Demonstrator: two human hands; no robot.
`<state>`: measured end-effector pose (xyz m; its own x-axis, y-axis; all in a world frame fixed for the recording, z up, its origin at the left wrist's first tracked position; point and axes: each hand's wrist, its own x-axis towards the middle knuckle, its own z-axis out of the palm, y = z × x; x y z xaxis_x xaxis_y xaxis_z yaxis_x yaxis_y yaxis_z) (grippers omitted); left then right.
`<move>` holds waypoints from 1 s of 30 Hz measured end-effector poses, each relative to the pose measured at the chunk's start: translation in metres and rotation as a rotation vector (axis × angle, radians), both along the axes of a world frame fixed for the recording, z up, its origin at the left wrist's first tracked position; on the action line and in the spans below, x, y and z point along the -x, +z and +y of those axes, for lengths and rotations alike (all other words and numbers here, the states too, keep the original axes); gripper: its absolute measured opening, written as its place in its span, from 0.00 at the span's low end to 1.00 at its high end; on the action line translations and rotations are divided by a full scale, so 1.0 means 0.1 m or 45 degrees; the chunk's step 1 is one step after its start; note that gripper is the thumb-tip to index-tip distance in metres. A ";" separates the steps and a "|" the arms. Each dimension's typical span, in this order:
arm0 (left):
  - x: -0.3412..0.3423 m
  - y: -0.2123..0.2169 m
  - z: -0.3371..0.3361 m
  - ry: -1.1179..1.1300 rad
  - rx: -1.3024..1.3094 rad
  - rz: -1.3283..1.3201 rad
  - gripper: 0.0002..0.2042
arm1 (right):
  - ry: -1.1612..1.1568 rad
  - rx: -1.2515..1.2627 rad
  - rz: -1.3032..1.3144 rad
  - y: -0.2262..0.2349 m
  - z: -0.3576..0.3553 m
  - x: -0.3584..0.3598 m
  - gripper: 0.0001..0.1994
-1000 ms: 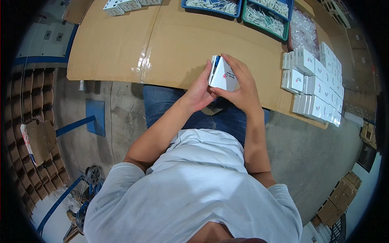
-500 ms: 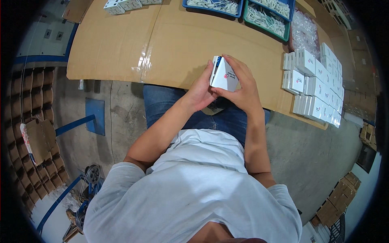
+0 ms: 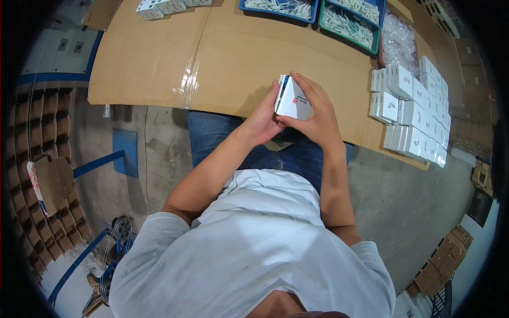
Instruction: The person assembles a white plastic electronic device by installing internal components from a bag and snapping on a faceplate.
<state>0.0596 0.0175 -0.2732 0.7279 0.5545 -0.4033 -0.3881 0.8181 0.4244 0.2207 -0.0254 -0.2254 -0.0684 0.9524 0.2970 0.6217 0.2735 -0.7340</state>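
Note:
Between both hands, just over the near edge of the cardboard-covered table (image 3: 233, 69), I hold a small white box (image 3: 293, 102) with a red mark on its face. A dark blue strip shows in a narrow gap along its upper left side. My left hand (image 3: 265, 117) grips the box from the left, thumb and fingers around its edge. My right hand (image 3: 318, 111) closes on it from the right, fingers at the top corner and thumb along the lower edge. What lies inside the box is mostly hidden.
Stacked white boxes (image 3: 416, 114) stand at the table's right edge. Blue trays (image 3: 281, 15) and a green tray (image 3: 347, 40) hold small white sticks at the far side, beside a bin of clear plastic pieces (image 3: 397, 42). More white boxes (image 3: 159, 7) sit far left.
Almost nothing differs. The white box has shifted or tilted very slightly in my hands, which keep the same grip.

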 end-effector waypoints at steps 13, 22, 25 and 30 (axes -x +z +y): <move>-0.02 -0.08 0.01 -0.019 -0.013 0.001 0.32 | 0.004 0.011 -0.012 -0.03 0.01 0.00 0.45; -0.02 -0.02 -0.01 -0.008 0.047 -0.016 0.32 | -0.001 0.036 -0.002 -0.03 0.01 0.01 0.46; -0.02 -0.01 -0.03 0.019 0.043 -0.034 0.32 | 0.001 0.035 0.014 -0.05 0.00 0.01 0.46; -0.02 0.08 -0.03 0.030 0.016 -0.033 0.31 | 0.029 0.079 0.089 -0.06 0.02 0.01 0.46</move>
